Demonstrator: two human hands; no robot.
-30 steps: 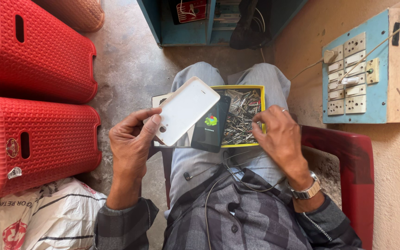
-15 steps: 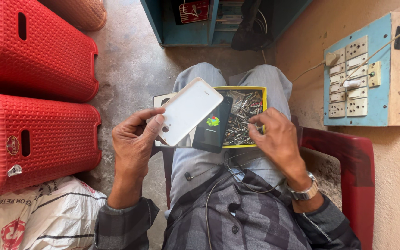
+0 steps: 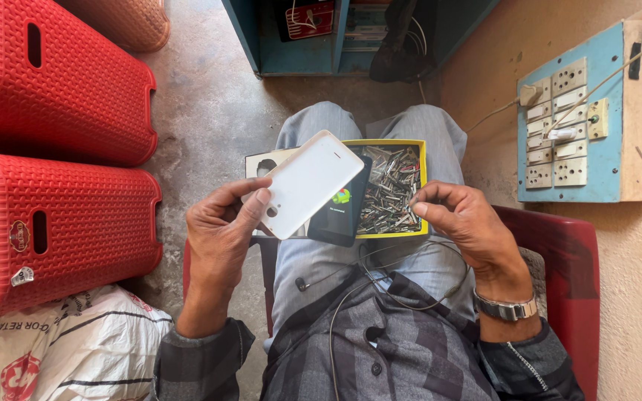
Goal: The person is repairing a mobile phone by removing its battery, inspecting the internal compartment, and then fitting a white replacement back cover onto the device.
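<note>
A white phone back cover is pinched by the left hand; right of it, the right hand's fingertips are closed at the yellow box of metal parts.

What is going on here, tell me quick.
A seated person has phone parts on their lap. The left hand holds up a white back cover by its lower edge. Under it lies a dark phone with its screen lit. The right hand pinches its fingers at the edge of a yellow box full of small metal parts. Red crates stand on the floor to the left.
</note>
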